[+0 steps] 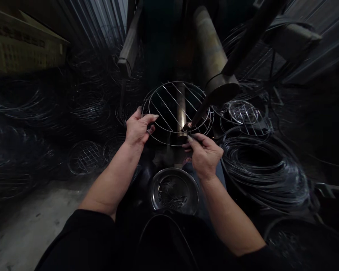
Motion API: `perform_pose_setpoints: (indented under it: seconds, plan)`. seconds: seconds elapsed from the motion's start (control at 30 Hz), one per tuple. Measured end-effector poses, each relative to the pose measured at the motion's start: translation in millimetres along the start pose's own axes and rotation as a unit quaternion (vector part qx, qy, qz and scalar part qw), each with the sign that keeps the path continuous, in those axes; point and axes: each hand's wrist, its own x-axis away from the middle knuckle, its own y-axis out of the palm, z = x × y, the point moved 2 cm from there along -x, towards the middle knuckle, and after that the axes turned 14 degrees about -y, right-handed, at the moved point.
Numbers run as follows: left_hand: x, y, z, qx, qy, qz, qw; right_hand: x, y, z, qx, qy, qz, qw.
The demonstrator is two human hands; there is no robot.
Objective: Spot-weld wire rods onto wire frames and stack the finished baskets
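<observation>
A round wire rack (164, 98) with parallel bars lies between my hands, over the lower metal rod (181, 109) of a machine. My left hand (139, 128) grips its left rim between thumb and fingers. Close to the rack's near edge, my right hand (205, 150) is pinched at the tip of the rod, and whatever its fingers hold is too small to name. A dark slanted arm with a copper-coloured tip (189, 124) meets the rack just above those fingers. Below sits a steel bowl (174, 192) with small wire pieces in it.
A thick metal cylinder (214, 52) juts out above the rack. Coiled wire (260, 169) is heaped at the right, near another wire rack (245, 114). More wire rings (86, 158) lie at the left, below a yellow crate (25, 49).
</observation>
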Motion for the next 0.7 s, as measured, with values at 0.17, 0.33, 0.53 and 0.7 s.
perform_pose_setpoints:
  seconds: [0.17,0.33,0.53,0.7]
  plan:
    - [-5.1,2.0,0.7,-0.004,-0.002,-0.009,1.0,-6.0,0.8,-0.5,-0.006,-0.024,0.0,1.0]
    - [-10.6,2.9,-0.7,-0.015,-0.017,-0.01,1.0,-9.9,0.7,2.4,-0.008,-0.031,-0.004,0.999]
    - [-15.1,5.2,0.5,-0.019,-0.016,-0.001,1.0,-15.4,4.4,-1.5,0.003,-0.022,-0.011,1.0]
    - [-17.3,6.6,0.2,-0.015,-0.024,0.01,1.0,-12.6,-2.8,-0.3,0.045,-0.032,-0.07,0.996]
